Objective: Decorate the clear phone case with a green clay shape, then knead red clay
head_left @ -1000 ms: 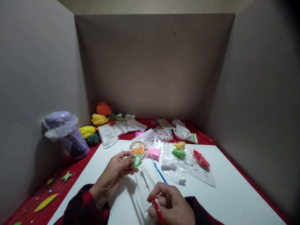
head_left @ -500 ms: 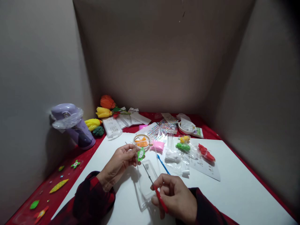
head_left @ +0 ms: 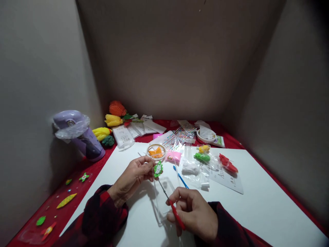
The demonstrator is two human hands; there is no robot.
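Pinched in the fingertips of my left hand (head_left: 136,174) is a small green flower with a white textured middle (head_left: 158,169). My right hand (head_left: 194,211) is closed around the red handle of a slim metal-tipped tool (head_left: 176,216). Its point reaches up to the flower's lower edge; whether it touches cannot be told. Below the flower, a clear plastic box (head_left: 160,214) rests on the white board (head_left: 257,212), partly hidden by my right hand. A blue stick tool (head_left: 181,177) lies just beyond that hand.
Beyond my hands are a round hoop with an orange packet (head_left: 156,152), a pink packet (head_left: 173,157) and bagged green clay (head_left: 202,157). Red clay (head_left: 228,163) lies to the right. A purple cup-shaped container (head_left: 82,137) stands left, near small decorations (head_left: 66,200) on red cloth (head_left: 84,192).
The tool's tip has come closer to the flower, which my left hand has moved slightly right. The view has shifted a little.
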